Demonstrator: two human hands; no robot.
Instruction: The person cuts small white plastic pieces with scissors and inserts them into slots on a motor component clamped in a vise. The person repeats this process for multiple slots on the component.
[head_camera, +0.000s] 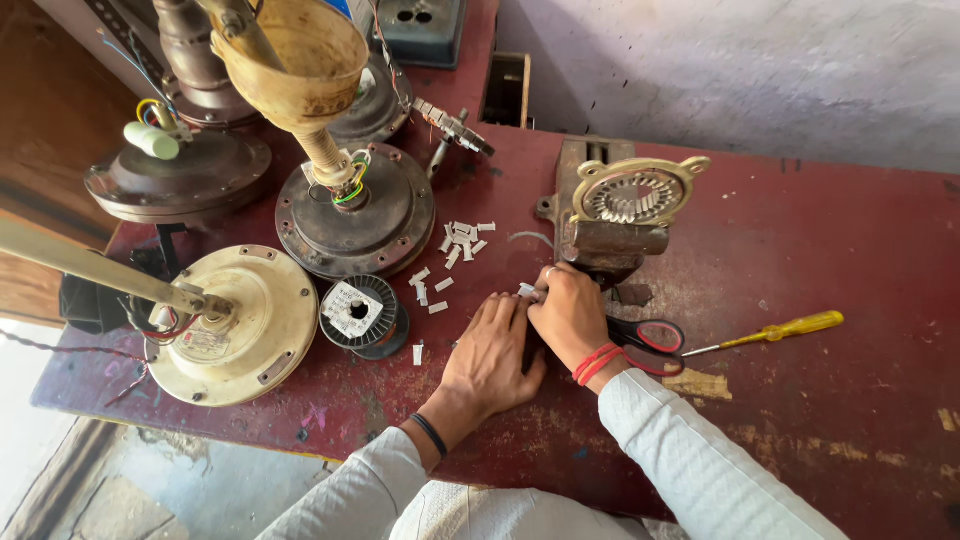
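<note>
While both hands sit close together near the middle of the red worktop (800, 250), the left hand (490, 355) lies palm down and fairly flat, fingers stretched forward and held together, tips touching the right hand. The right hand (570, 312) is curled, its fingers pinched on a small white paper strip (527, 290) that pokes out just past the knuckles. Red thread bands circle the right wrist, a dark band the left.

Just beyond the right hand there's a bench vise (600, 235) clamping a round metal stator (632, 195) with a slotted core, so it's pretty tight in there. Red-handled scissors (650, 345) lie half hidden under the right wrist, and a yellow screwdriver (775, 330) lies a bit further right. More cut white strips (460, 240) are scattered ahead of the left hand, next to a wire spool (358, 312). Left side is crowded with ceiling fan motors: a cream one (240, 325) near the edge and a dark rusty one (355, 215) behind the spool.
</note>
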